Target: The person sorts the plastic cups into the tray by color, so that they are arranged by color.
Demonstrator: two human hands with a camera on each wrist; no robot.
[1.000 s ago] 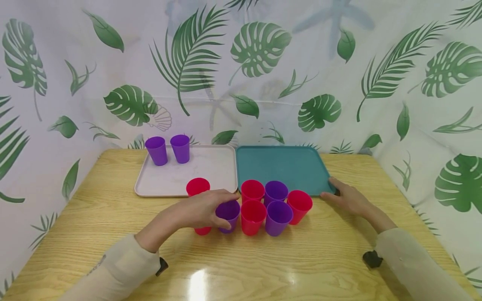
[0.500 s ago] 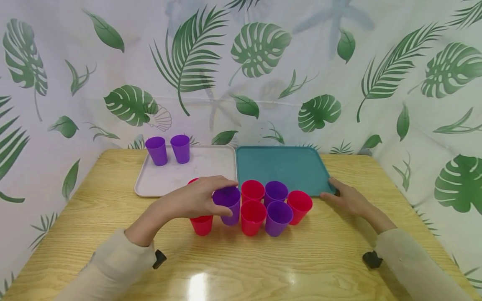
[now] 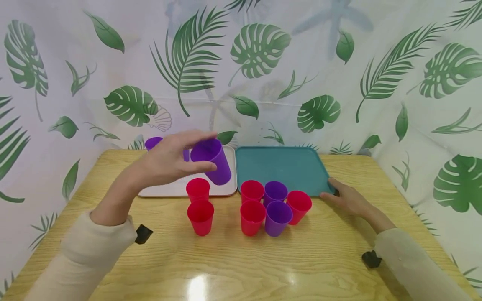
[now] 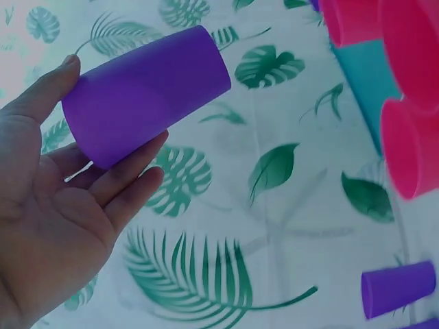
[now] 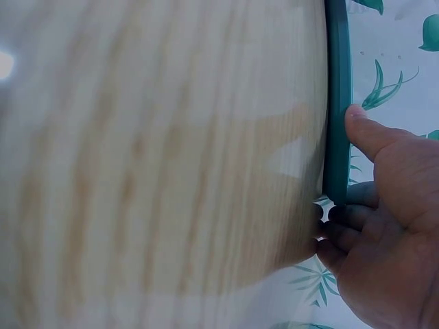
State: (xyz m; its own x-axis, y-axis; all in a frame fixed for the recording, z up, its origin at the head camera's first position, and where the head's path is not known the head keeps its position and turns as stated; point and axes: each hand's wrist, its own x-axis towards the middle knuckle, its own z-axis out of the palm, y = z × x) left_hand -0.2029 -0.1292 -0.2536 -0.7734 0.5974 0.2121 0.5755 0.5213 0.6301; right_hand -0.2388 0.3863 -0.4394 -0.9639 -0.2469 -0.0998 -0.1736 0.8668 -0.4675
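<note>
Purple cup [image 3: 220, 166] in grip of left hand [image 3: 168, 158] — right hand [image 3: 350, 200] loose against teal tray [image 3: 280, 167]

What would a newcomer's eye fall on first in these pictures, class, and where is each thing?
Probably the purple cup first, tilted in the left hand and seen against the white tray. Next, the tight cluster of red and purple cups on the wooden table, before the teal tray. Behind, green leaves pattern the pale backdrop.
</note>
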